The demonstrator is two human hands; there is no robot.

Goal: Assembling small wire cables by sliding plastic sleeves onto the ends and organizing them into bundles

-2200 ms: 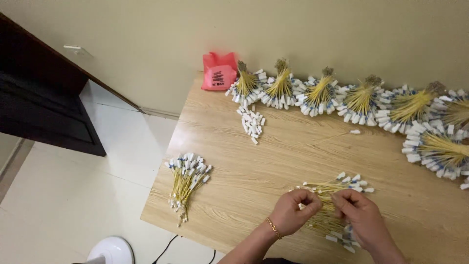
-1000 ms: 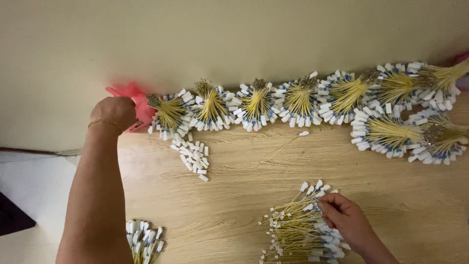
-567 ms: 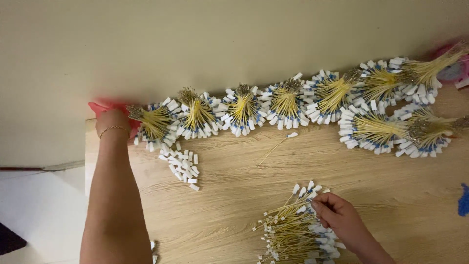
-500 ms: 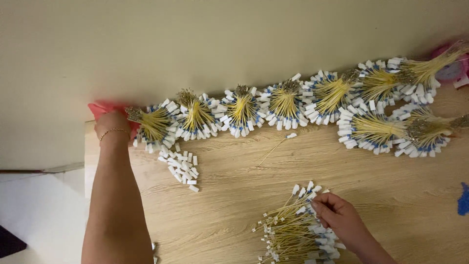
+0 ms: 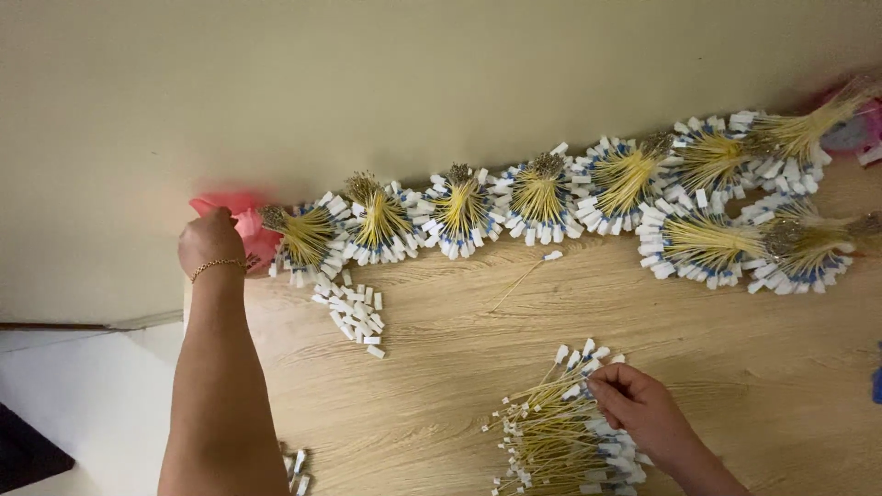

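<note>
My left hand (image 5: 210, 241) reaches to the far left corner of the wooden table (image 5: 441, 386) and closes on a pink plastic bag (image 5: 250, 228) against the wall. A thin gold bracelet sits on that wrist. My right hand (image 5: 638, 410) rests at the front on a loose pile of yellow cables with white and blue plug ends (image 5: 557, 434), fingers pinching among them. A row of bundled yellow cable bunches (image 5: 537, 195) lies along the wall from the bag to the right.
A small heap of loose white caps (image 5: 354, 310) lies near the left bunches. One single cable (image 5: 522, 274) lies alone mid-table. Another pink object (image 5: 853, 129) sits at the far right. A further cable bundle (image 5: 296, 461) peeks out by my left forearm. White floor (image 5: 73, 404) lies to the left.
My left hand left the cable pile, reached to the far left corner and took hold of the pink bag. The view swung up and right. My right hand stayed on the pile.
</note>
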